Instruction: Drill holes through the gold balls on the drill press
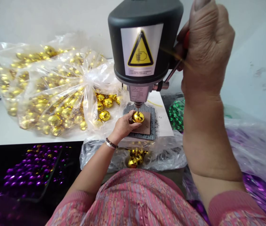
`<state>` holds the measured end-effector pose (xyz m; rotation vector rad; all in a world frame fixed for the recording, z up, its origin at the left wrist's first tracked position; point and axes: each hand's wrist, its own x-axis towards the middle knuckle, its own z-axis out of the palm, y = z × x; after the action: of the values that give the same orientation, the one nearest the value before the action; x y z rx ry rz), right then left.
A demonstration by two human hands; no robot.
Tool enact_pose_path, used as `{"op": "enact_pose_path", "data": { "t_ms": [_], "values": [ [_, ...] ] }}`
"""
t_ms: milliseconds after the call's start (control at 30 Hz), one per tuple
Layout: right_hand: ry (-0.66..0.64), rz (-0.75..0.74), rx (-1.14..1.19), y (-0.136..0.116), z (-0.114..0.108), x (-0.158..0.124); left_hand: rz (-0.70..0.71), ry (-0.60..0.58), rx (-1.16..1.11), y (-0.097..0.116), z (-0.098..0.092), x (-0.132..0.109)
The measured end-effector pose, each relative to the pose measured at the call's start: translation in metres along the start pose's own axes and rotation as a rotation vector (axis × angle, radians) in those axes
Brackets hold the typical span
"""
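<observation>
Your left hand pinches a gold ball
Seemingly steadying it; above, your right hand grips the lever

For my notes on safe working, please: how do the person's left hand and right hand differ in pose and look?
The left hand is low, beside the drill bit; the right hand is raised beside the machine head. The left hand holds a gold ball, while the right hand grips the lever. The left hand has bracelets at its wrist; the right shows none. Both hands are ungloved.
</observation>
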<state>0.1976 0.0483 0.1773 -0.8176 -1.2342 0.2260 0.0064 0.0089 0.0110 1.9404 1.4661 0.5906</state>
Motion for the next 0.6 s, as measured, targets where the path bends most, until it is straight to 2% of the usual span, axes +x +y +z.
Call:
{"op": "enact_pose_path", "data": {
  "t_ms": [133,233,433,600],
  "values": [
    [-0.01,0.037,0.055,-0.006,0.002,-0.004,-0.014,0.0,-0.024,-0.002,0.002,0.0],
    [-0.011,-0.024,0.031,-0.016,-0.001,-0.016,-0.008,0.0,-0.037,-0.002,0.002,-0.001],
    [-0.142,-0.116,-0.255,-0.039,-0.03,-0.068,0.003,-0.007,-0.057,-0.005,0.003,0.0],
    [-0.24,-0.123,-0.26,-0.029,-0.045,-0.097,0.027,-0.012,-0.103,-0.009,0.006,0.002]
  ]
}}
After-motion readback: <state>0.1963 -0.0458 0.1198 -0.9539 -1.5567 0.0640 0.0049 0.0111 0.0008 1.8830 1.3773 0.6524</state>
